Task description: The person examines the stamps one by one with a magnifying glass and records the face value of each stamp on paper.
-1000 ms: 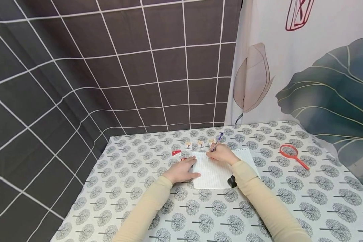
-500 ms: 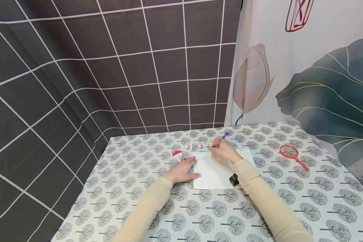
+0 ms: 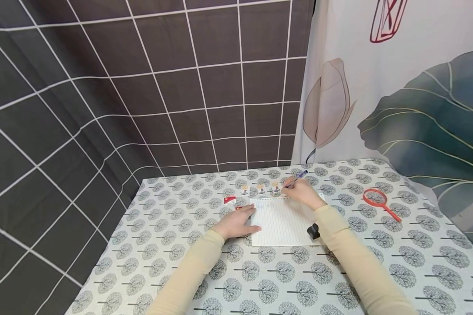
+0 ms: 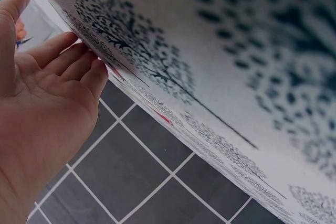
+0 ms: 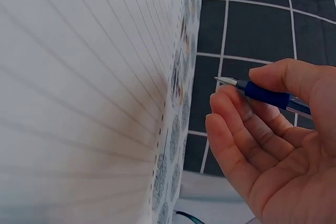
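My right hand [image 3: 302, 192] pinches a blue pen [image 5: 268, 95] between thumb and fingers, close over the top right part of a lined notepad sheet [image 3: 280, 225]. In the right wrist view the pen's metal tip points away from the palm, clear of the paper. My left hand [image 3: 236, 222] rests with straight fingers on the sheet's left edge, thumb on the paper; in the left wrist view the palm [image 4: 52, 82] shows from below. Faint blue writing [image 3: 266, 204] stands near the top left of the sheet.
Three small picture cards [image 3: 261, 189] lie in a row behind the sheet. A red and white card [image 3: 230, 200] lies to their left; another red piece is partly under my left hand. A red magnifying glass [image 3: 375, 198] lies at the right. Dark gridded cloth [image 3: 220, 109] hangs behind.
My right hand with the pen has moved right and lifted, and the pen has tilted flatter. The third card and the writing now show. The left hand has stayed in place.
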A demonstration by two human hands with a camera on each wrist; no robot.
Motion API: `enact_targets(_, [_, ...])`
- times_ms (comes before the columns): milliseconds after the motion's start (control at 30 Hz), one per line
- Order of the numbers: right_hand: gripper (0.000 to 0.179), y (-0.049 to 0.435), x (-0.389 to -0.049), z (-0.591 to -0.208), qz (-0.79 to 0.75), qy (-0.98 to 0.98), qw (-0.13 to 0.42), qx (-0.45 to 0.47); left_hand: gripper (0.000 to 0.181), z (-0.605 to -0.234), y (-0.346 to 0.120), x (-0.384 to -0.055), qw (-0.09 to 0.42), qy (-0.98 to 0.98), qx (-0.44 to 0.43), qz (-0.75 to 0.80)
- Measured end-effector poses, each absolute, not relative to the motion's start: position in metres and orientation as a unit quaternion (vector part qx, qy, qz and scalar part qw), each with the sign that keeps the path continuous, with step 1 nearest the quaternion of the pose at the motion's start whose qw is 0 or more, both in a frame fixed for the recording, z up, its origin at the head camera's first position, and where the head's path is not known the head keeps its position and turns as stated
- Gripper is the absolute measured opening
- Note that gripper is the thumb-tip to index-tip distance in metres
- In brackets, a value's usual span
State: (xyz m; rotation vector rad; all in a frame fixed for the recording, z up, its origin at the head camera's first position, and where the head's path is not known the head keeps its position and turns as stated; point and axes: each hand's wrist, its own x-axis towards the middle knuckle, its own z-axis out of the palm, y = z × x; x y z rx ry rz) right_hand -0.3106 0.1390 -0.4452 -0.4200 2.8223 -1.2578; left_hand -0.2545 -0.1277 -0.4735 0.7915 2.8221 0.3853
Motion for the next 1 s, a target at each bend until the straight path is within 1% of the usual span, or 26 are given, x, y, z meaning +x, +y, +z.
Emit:
enact_targets(167, [0.023, 0.154, -0.311, -0.442, -0.412, 0.901, 0.012, -0.137, 0.078, -0.473, -0.128, -0.254, 0.093, 0.95, 0.268, 0.131])
enact_targets(500, [0.014, 0.188, -0.306, -0.439, -0.375, 0.912, -0.037, -0.163, 0.078, -0.473, -0.128, -0.254, 0.094, 0.949, 0.269, 0.134])
enact_targets(667, [0.016, 0.203, -0.303, -0.439, -0.408, 0.893, -0.038, -0.188, 0.078, -0.473, -0.128, -0.253, 0.096, 0.949, 0.267, 0.136])
enact_targets(767, [0.015, 0.211, -0.3, -0.439, -0.419, 0.888, -0.025, -0.188, 0.078, -0.474, -0.128, -0.254, 0.094, 0.95, 0.267, 0.134])
enact_targets(867, [0.014, 0.22, -0.296, -0.438, -0.42, 0.887, -0.024, -0.189, 0.078, -0.473, -0.128, -0.253, 0.092, 0.95, 0.267, 0.133])
enact_targets(933, [0.014, 0.226, -0.293, -0.439, -0.428, 0.88, -0.035, -0.204, 0.078, -0.473, -0.128, -0.253, 0.092, 0.95, 0.267, 0.135])
enact_targets(1000, [0.012, 0.232, -0.291, -0.44, -0.428, 0.872, -0.058, -0.232, 0.078, -0.472, -0.128, -0.253, 0.092, 0.95, 0.267, 0.135])
